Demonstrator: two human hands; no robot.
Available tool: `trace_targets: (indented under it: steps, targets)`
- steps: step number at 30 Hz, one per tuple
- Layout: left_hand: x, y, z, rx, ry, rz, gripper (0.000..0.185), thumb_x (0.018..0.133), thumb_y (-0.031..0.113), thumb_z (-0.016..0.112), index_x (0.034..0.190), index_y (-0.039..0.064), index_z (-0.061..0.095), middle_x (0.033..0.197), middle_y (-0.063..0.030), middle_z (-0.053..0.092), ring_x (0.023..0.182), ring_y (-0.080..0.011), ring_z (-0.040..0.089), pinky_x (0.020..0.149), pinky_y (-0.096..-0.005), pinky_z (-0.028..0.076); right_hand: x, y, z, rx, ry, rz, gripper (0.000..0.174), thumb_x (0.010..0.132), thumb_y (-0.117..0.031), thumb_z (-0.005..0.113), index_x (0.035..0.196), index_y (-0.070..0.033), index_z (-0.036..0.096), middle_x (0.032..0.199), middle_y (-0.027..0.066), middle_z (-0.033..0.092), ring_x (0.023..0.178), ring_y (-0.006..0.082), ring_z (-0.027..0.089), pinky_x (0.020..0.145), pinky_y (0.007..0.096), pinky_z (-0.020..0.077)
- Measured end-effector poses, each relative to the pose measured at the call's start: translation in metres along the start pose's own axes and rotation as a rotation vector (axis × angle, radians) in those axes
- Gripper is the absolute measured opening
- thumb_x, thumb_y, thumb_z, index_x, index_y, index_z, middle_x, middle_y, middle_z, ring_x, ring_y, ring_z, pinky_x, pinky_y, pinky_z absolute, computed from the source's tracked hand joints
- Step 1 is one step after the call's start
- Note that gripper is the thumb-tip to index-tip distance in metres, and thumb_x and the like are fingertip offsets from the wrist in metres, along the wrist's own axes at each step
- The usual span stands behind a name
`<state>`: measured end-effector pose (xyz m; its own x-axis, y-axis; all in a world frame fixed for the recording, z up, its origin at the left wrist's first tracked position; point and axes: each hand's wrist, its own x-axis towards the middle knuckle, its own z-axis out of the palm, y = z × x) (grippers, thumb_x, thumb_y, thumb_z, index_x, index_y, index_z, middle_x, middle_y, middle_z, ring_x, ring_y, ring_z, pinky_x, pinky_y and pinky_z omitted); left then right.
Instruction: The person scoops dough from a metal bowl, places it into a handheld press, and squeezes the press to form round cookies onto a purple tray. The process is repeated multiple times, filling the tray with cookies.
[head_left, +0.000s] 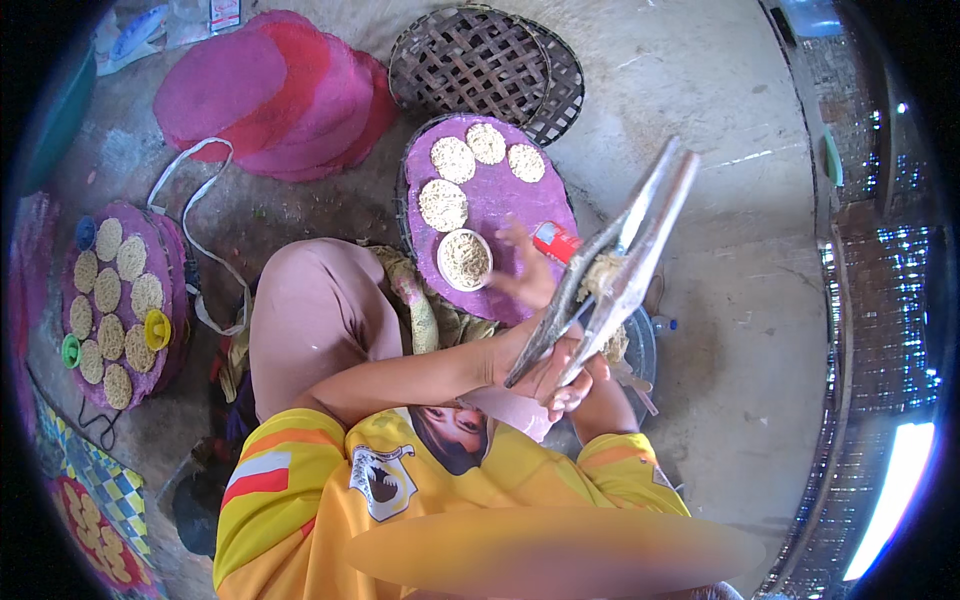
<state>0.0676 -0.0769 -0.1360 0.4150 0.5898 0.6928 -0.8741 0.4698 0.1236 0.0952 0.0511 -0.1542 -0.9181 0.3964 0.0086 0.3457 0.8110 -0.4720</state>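
My right hand grips the lower ends of a two-armed hand press, whose long arms slant to the upper right, with pale dough between them. Just left of the press, my left hand is blurred, its fingers apart beside a small white bowl full of thin pale strands. The bowl sits on a round tray covered with purple cloth. Several flat round cakes of strands lie along the tray's far and left parts. A red printed container is partly hidden behind the press.
Another purple-covered tray at left holds several cakes, with yellow, green and blue plastic pieces. Pink and red round cloths and woven trays lie beyond. A clear basin holding dough stands right, partly hidden. A white strap crosses the floor.
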Motion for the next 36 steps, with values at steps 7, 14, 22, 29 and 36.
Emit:
trace_targets:
  steps: [7,14,22,29,36]
  targets:
    - [0.028,0.001,0.006,0.124,-0.072,-0.105,0.060,0.086,0.046,0.038,0.112,-0.007,0.046,0.069,-0.0160,0.051,0.059,-0.0219,0.051,0.050,-0.0316,0.042,-0.007,-0.022,0.030,-0.237,0.030,-0.016,0.108,0.056,-0.040,0.074,0.136,-0.004,0.010,0.122,0.0158,0.044,0.112,0.0339,0.037,0.096,0.0472,0.0209]
    - [0.042,0.014,-0.006,0.011,0.010,-0.184,0.086,0.079,0.069,0.019,0.116,-0.004,0.044,0.069,-0.0144,0.054,0.058,-0.0205,0.052,0.052,-0.0308,0.044,0.029,0.014,0.000,0.220,0.105,0.146,0.107,0.059,-0.035,0.076,0.136,-0.005,0.008,0.117,0.0127,0.049,0.110,0.0348,0.041,0.097,0.0450,0.0249]
    - [0.038,0.040,-0.025,-0.015,0.042,-0.152,0.092,0.076,0.074,0.019,0.119,-0.005,0.042,0.065,-0.0103,0.049,0.056,-0.0170,0.047,0.054,-0.0272,0.040,0.072,0.049,0.012,-0.132,0.202,-0.034,0.106,0.058,-0.033,0.076,0.137,-0.006,0.011,0.116,0.0120,0.050,0.110,0.0325,0.042,0.096,0.0435,0.0284]
    - [0.019,0.055,-0.050,-0.071,0.064,0.040,0.075,0.081,0.060,0.027,0.116,-0.004,0.046,0.066,-0.0114,0.047,0.059,-0.0200,0.047,0.060,-0.0296,0.039,0.097,0.075,-0.068,1.176,0.085,-0.020,0.075,0.076,-0.054,0.052,0.129,-0.007,0.026,0.114,0.0171,0.049,0.098,0.0257,0.051,0.086,0.0353,0.0392]
    - [0.013,0.054,-0.081,-0.317,0.097,0.106,0.058,0.079,0.055,0.036,0.102,0.005,0.053,0.067,-0.0036,0.042,0.059,-0.0164,0.041,0.062,-0.0294,0.034,0.154,0.042,-0.110,1.109,0.167,0.590,0.040,0.074,-0.024,0.054,0.103,0.003,0.048,0.084,0.0192,0.057,0.065,0.0275,0.057,0.058,0.0365,0.0488]
